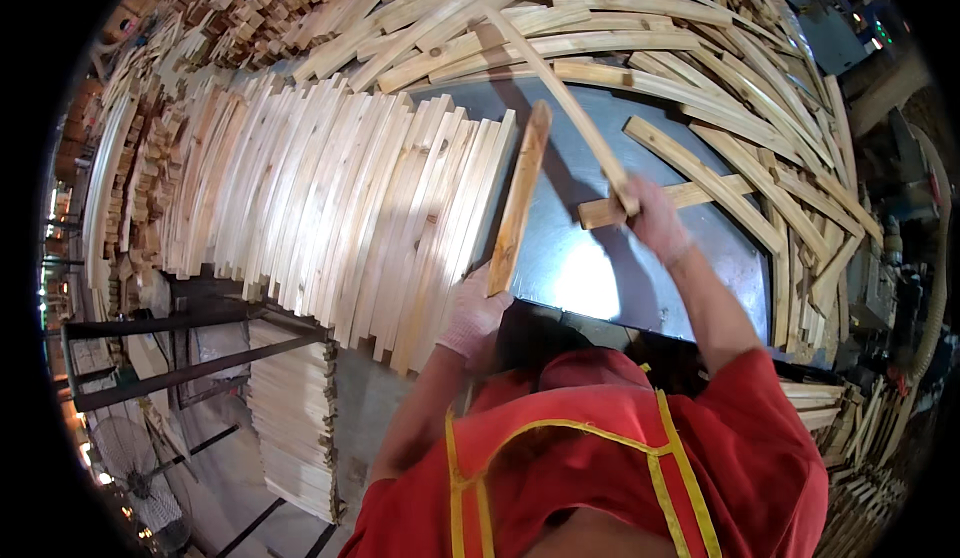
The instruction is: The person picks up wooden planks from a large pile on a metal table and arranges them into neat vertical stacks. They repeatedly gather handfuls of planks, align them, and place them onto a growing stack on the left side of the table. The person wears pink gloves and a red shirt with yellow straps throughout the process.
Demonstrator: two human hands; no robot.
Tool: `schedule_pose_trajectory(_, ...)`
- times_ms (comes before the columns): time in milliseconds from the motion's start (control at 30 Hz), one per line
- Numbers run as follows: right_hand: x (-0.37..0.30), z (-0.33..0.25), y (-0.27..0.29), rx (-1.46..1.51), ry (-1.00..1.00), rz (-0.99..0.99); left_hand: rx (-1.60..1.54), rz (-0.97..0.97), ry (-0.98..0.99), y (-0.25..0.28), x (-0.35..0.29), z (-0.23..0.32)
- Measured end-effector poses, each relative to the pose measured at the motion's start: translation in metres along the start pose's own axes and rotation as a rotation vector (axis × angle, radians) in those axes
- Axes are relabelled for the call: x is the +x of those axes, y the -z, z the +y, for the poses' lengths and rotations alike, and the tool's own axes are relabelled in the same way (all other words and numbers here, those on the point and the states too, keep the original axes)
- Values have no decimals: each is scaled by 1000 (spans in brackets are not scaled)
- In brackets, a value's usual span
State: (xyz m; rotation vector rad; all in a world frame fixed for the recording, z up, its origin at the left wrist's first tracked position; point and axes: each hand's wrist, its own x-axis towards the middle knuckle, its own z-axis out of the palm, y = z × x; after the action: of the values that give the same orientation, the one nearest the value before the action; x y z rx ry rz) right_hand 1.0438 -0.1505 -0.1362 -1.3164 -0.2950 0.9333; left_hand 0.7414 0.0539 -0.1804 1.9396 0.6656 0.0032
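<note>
- Plainly, left hand [476,310] grasps a short board [522,193] near the edge of the slat row [325,188].
- Right hand [657,224] clutches a long slat [563,93].
- Bare metal tabletop [548,243] lies between.

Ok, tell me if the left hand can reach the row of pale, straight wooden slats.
Probably yes: the left hand is right beside the pale slats, nothing visible blocking it, though it appears to hold a brown wooden slat.
</note>
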Motion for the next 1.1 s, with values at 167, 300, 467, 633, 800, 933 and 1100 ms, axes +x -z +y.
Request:
schedule_pose_trajectory(167, -114, 27, -81, 315, -266, -96, -201, 18, 17, 46, -28, 15)
schedule_pose_trajectory(300, -88, 106, -106, -167, -257, 117, -429, 90, 125, 78, -32, 10)
schedule_pose_trajectory(467, -59, 127, -177, -656, -395, -35, -537, 160, 133, 100, -16, 35)
schedule_pose_trajectory(633, -3, 135, -154, -142, -421, -454, -516, 140, 81, 84, 5, 55)
schedule_pose_trajectory(800, -48, 69, -133, 162, -207, -680, -736, 64, 111, 21, 29, 103)
schedule_pose_trajectory(933, -5, -29, -57, -684, 24, -251, -530, -46, -267, -9, 68, 122)
schedule_pose_trajectory(1100, 88, -224, 109, -633, 375, 605, -161, -125, -396, -48, 75, 134)
